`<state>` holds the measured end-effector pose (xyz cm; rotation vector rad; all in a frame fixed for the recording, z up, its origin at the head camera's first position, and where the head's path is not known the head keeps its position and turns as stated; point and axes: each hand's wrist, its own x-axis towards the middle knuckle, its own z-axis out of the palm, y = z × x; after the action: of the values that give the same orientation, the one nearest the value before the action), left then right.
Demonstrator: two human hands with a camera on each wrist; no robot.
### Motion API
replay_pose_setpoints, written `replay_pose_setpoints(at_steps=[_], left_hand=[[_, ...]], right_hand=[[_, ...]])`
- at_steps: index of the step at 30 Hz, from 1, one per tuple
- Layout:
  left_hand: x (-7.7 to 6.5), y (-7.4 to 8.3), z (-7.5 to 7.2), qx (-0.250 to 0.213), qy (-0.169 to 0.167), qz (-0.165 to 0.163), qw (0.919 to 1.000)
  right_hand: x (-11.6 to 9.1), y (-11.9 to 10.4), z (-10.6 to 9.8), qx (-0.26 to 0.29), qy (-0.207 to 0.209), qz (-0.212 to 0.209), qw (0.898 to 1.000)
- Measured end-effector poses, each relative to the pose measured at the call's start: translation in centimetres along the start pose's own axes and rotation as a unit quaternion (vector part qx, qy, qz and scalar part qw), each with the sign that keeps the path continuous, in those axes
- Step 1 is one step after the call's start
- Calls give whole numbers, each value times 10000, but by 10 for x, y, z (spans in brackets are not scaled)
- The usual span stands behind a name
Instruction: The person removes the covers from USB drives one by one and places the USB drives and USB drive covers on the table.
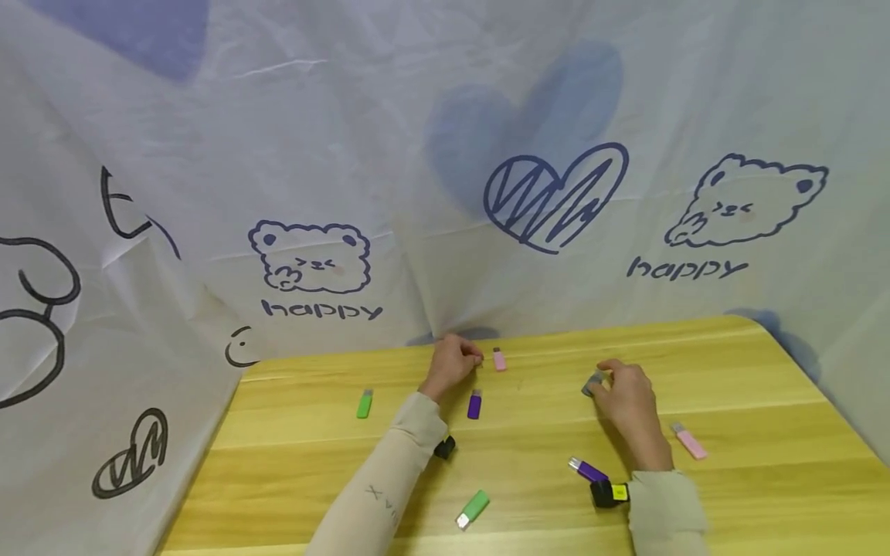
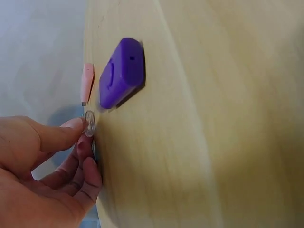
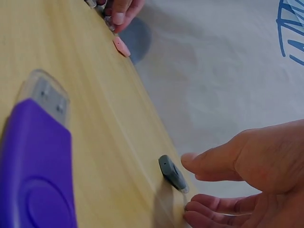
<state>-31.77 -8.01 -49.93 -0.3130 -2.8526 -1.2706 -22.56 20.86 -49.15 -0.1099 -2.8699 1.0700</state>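
At the back edge of the table my left hand (image 1: 452,363) pinches a small clear plastic cap (image 2: 90,123) between thumb and fingertips. Just right of it lies a pink USB stick (image 1: 500,360), and a purple USB stick (image 1: 474,405) lies nearer to me. My right hand (image 1: 629,398) hovers around a dark grey USB stick (image 1: 592,384) on the table. In the right wrist view the thumb tip is close beside this grey stick (image 3: 172,173), with the thumb and fingers spread apart and nothing held.
A green USB stick (image 1: 365,404) lies at the left, another green one (image 1: 473,510) in front. Near the right wrist are a second purple stick (image 1: 588,469) and a second pink one (image 1: 689,441). A printed cloth (image 1: 417,193) hangs behind the wooden table (image 1: 292,479).
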Motion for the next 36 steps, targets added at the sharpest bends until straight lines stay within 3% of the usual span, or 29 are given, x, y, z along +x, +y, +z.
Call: replay_pose_setpoints(at_steps=[6,10,16,21,30,36], left_hand=[[-12,4,-23,-543,-17,29,9985],[-23,10,-38,-980,118,308,9946],[-44,20,-44,-1667,191,735,9831],[-64,25,-44,-2208,355,639,9726],[-86,24,-39,-2971,549,369,9525],[-93,24,-37,-3169,575,199,9465]], right_hand=[[1,-5,6,-75,54,-22,10000],[3,-4,8,-111,75,34,9999],[4,-1,11,-103,117,248,9996],[4,-1,13,-93,109,275,9995],[5,-2,8,6,-144,421,9990],[5,-1,8,102,-153,495,9986]])
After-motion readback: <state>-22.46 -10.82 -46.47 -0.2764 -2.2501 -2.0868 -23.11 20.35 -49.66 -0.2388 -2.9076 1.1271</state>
